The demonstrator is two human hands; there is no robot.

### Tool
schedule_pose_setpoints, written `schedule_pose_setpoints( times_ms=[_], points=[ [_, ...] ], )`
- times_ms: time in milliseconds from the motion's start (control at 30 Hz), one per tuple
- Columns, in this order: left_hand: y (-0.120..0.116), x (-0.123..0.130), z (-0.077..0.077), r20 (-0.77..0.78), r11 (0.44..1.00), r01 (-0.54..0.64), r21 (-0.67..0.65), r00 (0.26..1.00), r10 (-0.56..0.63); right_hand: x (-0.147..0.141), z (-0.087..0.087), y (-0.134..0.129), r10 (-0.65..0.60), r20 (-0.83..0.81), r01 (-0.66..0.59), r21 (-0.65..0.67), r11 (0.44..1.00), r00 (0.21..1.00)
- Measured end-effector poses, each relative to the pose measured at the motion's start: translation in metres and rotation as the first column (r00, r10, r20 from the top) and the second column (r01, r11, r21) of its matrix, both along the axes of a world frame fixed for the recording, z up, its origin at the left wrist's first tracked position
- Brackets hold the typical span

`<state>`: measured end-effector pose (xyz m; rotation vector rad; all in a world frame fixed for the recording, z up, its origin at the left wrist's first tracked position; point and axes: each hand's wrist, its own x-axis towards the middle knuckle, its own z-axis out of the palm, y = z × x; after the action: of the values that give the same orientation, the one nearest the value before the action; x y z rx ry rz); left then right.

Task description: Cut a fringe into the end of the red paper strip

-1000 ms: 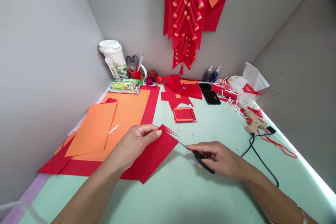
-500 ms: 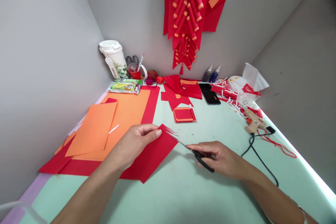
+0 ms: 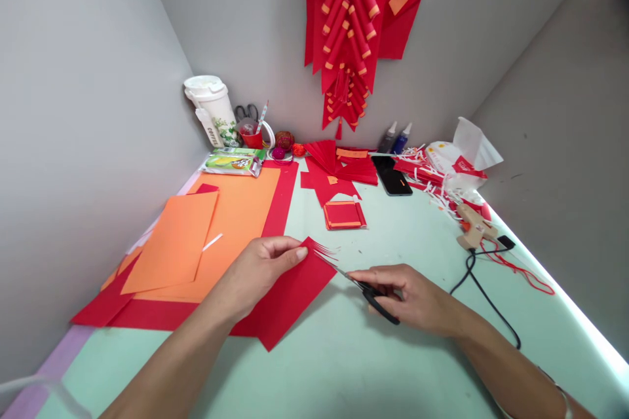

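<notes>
My left hand [image 3: 270,268] pinches the upper corner of a red paper sheet [image 3: 299,298] between thumb and fingers. Thin cut strips fringe the sheet's upper right edge. Black-handled scissors [image 3: 377,304] are in my right hand [image 3: 400,298], fingers wrapped round the handles. Their blades lie at the fringed edge, reaching into the paper below the loose strips. Part of the sheet is covered by my left hand and wrist.
Orange sheets [image 3: 171,245] lie over larger red paper on the left. Beyond my hands are a stack of red and orange pieces [image 3: 344,215] and a phone [image 3: 392,177]. A glue gun [image 3: 474,229] with its black cord sits at right. Red paper firecrackers [image 3: 348,19] hang on the wall.
The scissor blades have moved further into the red paper, beneath the fringe. My left hand and the sheet have shifted slightly right and down.
</notes>
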<state>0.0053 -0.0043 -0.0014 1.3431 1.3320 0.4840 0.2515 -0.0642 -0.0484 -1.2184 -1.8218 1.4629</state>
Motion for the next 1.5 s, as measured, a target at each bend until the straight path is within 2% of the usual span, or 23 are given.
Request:
schedule_pose_setpoints(
  times_ms=[333, 633, 833, 967, 1500],
  points=[
    [0.000, -0.002, 0.001, 0.021, 1.000, 0.010, -0.018, 1.000, -0.009, 0.002, 0.000, 0.000, 0.009, -0.029, -0.010, -0.021, 1.000, 1.000],
    [0.002, -0.003, -0.005, 0.033, 1.000, 0.002, 0.010, 0.999, -0.003, 0.000, 0.000, 0.000, -0.018, -0.036, 0.016, -0.057, 0.998, 0.999],
    [0.003, -0.005, -0.012, 0.033, 0.994, 0.098, -0.053, 0.995, -0.097, -0.002, -0.002, -0.002, -0.023, -0.035, 0.022, -0.021, 1.000, 0.999],
    [0.003, -0.007, -0.014, 0.041, 0.992, 0.113, -0.062, 0.993, -0.110, -0.002, -0.005, -0.002, -0.018, -0.036, 0.018, -0.004, 1.000, 0.999],
    [0.002, -0.006, -0.009, 0.063, 0.988, 0.103, -0.114, 0.993, -0.096, 0.000, -0.001, -0.001, -0.019, -0.053, 0.017, -0.041, 0.999, 0.998]
  ],
)
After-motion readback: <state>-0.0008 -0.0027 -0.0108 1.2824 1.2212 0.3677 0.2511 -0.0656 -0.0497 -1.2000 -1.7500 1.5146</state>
